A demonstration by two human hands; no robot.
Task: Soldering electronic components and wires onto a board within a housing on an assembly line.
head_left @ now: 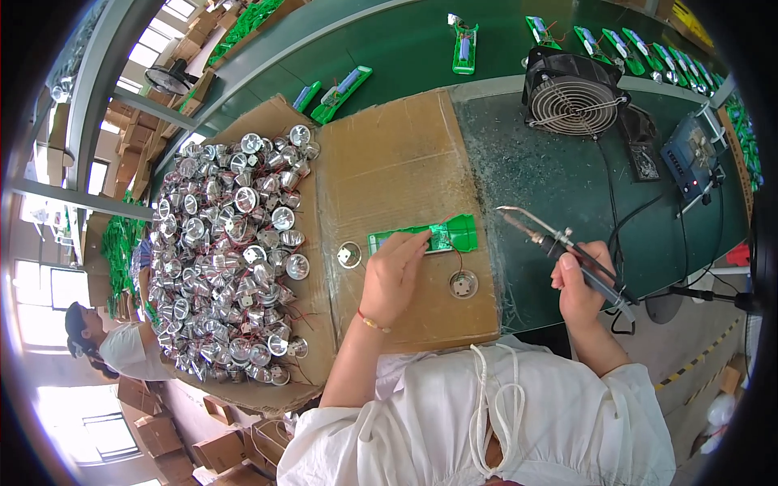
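Observation:
My left hand (393, 271) presses fingertips on a green plastic part with a circuit board (425, 236) lying on a cardboard sheet (397, 162). My right hand (579, 283) grips a soldering iron (543, 235), its metal tip pointing left and raised clear of the board. Two small round silver reflectors lie loose on the cardboard, one (349, 254) left of my left hand and one (463, 283) to its right, joined to the board by thin wires.
A large heap of silver reflectors (231, 251) fills the cardboard's left side. A black fan (574, 95) and a blue soldering station (693, 154) stand at the right. Green assemblies (464, 36) ride a conveyor beyond. Another person (121, 344) sits at left.

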